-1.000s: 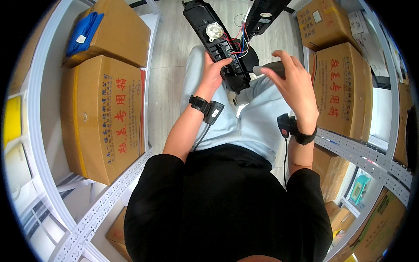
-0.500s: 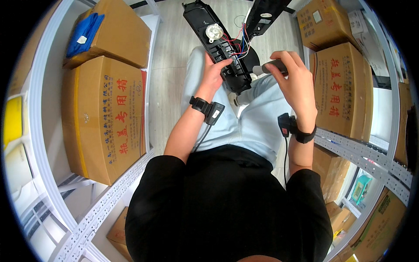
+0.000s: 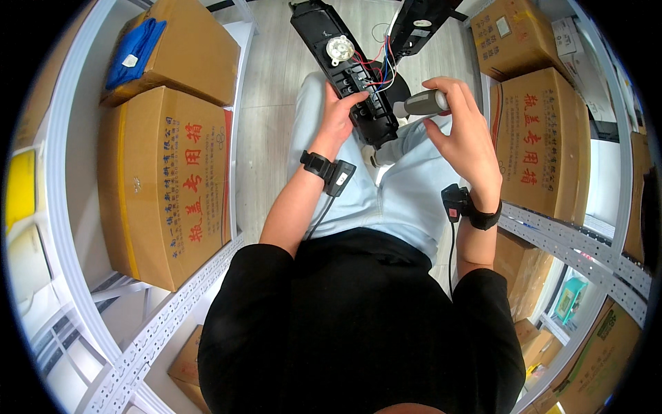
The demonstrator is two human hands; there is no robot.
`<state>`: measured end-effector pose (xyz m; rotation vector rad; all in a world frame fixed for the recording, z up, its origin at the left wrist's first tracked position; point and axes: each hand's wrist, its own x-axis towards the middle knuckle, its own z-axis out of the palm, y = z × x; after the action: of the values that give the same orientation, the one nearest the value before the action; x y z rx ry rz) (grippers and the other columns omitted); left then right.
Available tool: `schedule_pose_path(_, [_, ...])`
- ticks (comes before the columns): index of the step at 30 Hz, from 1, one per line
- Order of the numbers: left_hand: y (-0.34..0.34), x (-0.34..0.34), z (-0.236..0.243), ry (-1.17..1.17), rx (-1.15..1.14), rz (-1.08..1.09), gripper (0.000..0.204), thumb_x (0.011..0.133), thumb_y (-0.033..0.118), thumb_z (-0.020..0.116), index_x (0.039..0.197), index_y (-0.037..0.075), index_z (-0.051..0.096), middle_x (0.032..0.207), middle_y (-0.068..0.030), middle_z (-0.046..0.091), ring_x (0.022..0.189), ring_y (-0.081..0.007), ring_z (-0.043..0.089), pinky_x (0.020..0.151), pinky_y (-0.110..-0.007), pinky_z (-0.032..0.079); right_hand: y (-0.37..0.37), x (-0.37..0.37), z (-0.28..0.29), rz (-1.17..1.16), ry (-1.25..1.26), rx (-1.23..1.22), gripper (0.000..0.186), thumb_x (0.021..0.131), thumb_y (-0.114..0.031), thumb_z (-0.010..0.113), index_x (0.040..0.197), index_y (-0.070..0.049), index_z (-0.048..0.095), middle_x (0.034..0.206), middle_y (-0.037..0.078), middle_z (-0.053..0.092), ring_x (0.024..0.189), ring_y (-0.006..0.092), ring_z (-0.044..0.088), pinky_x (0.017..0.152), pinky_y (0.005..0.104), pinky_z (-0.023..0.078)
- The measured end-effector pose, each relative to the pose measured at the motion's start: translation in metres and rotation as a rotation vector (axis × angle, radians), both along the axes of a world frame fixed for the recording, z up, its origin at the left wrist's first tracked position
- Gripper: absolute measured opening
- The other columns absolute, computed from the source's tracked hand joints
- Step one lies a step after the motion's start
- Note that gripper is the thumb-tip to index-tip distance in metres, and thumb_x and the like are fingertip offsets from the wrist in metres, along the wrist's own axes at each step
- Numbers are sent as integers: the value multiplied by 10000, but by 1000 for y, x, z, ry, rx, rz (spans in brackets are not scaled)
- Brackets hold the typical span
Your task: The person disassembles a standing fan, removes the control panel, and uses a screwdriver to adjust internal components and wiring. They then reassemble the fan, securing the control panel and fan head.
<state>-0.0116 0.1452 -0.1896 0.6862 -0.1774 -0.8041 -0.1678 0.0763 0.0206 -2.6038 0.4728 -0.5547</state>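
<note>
My left hand (image 3: 336, 119) is closed on the near left side of a long black plastic housing (image 3: 376, 124), its thumb lying across the open inner side. A round whitish part (image 3: 339, 50) sits in the housing, and thin red, blue and white wires (image 3: 388, 69) run from it to a second black piece (image 3: 418, 26) beyond. My right hand (image 3: 465, 131) has a grey screwdriver (image 3: 424, 103) by its thick handle. The fingers are at the handle's rear end, while the thumb stands off below it. The pale front of the screwdriver points left at the housing; its tip is hard to make out.
Cardboard boxes stand on metal shelves at both sides, one large box (image 3: 162, 186) on the left and another (image 3: 534, 145) on the right. A blue folded bag (image 3: 136, 54) lies on an upper left box. The housing is above my legs (image 3: 407, 186).
My right hand has opened its grip somewhat: the thumb has come off the screwdriver, and more of the grey handle shows. The left hand and housing have hardly moved.
</note>
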Motion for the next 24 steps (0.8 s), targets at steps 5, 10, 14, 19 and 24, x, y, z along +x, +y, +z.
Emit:
schedule_pose_path(5, [-1,0,-4,-54,42,6,553,742,-144,630,1186,100,407,1114,-71,581,1016,-207,604,867,-376,524,6,2,3,-154,171,22,365,757,-158,745,1049,-104,533,891,97,610,727,291,626,638,368,508])
schedule_pose_path(10, [-1,0,-2,-16,20,-8,583,744,-137,632,1218,100,390,1119,-70,575,1020,-209,600,866,-378,527,2,0,-2,-165,82,179,337,752,-135,745,1018,-87,543,887,98,619,754,291,628,660,364,499])
schedule_pose_path(14, [1,0,0,16,19,-5,593,747,-133,633,1231,105,383,1129,-72,568,1022,-215,599,862,-378,528,1,-10,7,-56,38,100,306,752,-70,711,1009,-76,545,931,86,638,806,278,634,702,341,499])
schedule_pose_path(19, [1,-1,1,18,22,-9,581,750,-131,631,1224,105,392,1125,-78,569,1017,-220,601,856,-379,529,-2,-18,11,-83,-11,105,300,737,-47,706,1000,-64,563,925,72,651,800,220,633,719,288,493])
schedule_pose_path(24, [0,0,-2,-2,18,-24,551,749,-134,626,1195,100,404,1099,-80,581,1015,-219,602,850,-382,530,-15,-22,10,-186,-172,329,289,745,-68,739,986,-50,578,915,39,668,815,101,597,723,247,479])
